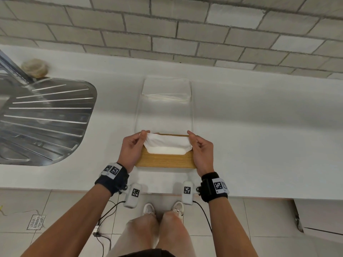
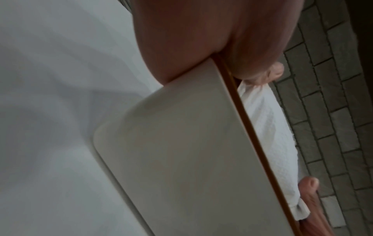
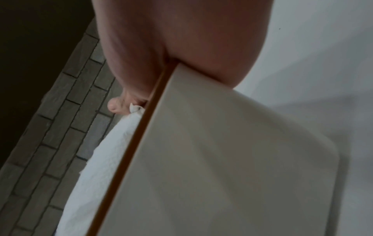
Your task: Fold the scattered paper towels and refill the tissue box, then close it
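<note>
Hands on either end of one paper towel (image 1: pixel 167 142): left hand (image 1: pixel 132 147) pinches the left corner, right hand (image 1: pixel 201 148) pinches the right corner, towel stretched between them over the wooden lid (image 1: pixel 165 161). Lid sits on the tissue box (image 2: pixel 191 159), whose cream side wall shows in both wrist views. Towel's lower part appears to go into the lid's slot, white showing in the opening; how deep it goes I can't tell. Heels of both palms lie against the box ends. Left wrist view: fingertips (image 2: pixel 272 73) clamped on a bunched towel corner, and the other hand's thumb at the far end. Right wrist view: same pinch mirrored, towel (image 3: pixel 105 159) hanging along the lid edge.

Box stands at the near edge of the white table (image 1: pixel 259 127), directly in front of the person. Behind it, a clear plastic container (image 1: pixel 165 108) with a flat stack of white towels (image 1: pixel 166 89) at its far end. Steel sink drainboard (image 1: pixel 46 117) to the left, well apart from the box; a round pale scrubber-like item (image 1: pixel 34 67) beside it, blurred. Grey brick wall (image 1: pixel 167 25) behind.
</note>
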A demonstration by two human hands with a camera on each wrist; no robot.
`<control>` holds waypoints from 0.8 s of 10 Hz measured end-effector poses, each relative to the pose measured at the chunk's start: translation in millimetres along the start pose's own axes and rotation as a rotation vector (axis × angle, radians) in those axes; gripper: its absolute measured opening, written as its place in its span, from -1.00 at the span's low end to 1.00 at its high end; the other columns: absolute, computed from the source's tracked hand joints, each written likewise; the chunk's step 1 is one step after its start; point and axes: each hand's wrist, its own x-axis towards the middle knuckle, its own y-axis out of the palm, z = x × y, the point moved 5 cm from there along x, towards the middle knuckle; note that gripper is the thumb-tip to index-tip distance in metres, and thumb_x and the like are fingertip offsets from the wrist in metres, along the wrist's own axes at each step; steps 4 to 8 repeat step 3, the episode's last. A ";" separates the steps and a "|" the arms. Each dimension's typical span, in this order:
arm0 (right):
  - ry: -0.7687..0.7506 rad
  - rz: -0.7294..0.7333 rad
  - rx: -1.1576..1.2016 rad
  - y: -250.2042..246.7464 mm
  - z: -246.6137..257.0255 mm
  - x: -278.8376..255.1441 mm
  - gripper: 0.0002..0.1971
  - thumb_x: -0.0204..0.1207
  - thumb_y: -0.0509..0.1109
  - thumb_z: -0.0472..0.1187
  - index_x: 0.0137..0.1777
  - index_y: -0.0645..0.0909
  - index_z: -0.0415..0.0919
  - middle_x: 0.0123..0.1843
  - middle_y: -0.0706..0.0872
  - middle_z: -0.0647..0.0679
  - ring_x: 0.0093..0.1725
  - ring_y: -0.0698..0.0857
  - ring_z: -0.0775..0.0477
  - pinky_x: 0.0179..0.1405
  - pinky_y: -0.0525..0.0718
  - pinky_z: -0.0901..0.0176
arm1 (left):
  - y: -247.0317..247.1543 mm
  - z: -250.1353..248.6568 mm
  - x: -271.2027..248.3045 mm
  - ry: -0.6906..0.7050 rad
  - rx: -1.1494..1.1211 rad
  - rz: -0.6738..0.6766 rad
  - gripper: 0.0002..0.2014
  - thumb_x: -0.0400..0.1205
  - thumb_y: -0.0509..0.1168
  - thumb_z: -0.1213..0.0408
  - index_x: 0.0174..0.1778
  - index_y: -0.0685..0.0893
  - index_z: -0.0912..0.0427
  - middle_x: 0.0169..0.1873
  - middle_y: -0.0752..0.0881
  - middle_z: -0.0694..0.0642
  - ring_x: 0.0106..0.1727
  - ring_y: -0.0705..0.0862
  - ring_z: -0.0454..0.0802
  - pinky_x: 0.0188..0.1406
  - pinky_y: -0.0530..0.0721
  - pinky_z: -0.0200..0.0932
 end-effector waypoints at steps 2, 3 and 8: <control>-0.044 -0.044 -0.035 1.1 17.3 4.3 -0.59 0.89 0.32 -0.06 -0.03 0.89 -0.26 -0.09 0.95 0.01 -0.04 0.84 0.30 0.03 0.64 0.53 | -0.3 -25.3 11.2 0.096 0.065 0.053 -0.38 0.93 0.04 -0.01 -0.01 0.93 0.31 0.19 0.90 0.04 0.40 0.78 -0.06 0.68 0.46 0.10; -0.109 -0.058 -0.114 -9.1 38.9 5.4 -0.53 0.93 0.20 0.07 0.08 0.85 -0.18 -0.02 0.95 0.08 0.15 0.87 0.17 0.16 0.65 0.40 | -11.9 -42.3 15.0 0.151 0.200 0.022 -0.49 0.91 0.11 -0.06 0.10 0.93 0.14 0.19 0.90 -0.07 0.40 0.77 -0.16 0.66 0.49 0.01; -0.109 -0.058 -0.114 -9.1 38.9 5.4 -0.53 0.93 0.20 0.07 0.08 0.85 -0.18 -0.02 0.95 0.08 0.15 0.87 0.17 0.16 0.65 0.40 | -11.9 -42.3 15.0 0.151 0.200 0.022 -0.49 0.91 0.11 -0.06 0.10 0.93 0.14 0.19 0.90 -0.07 0.40 0.77 -0.16 0.66 0.49 0.01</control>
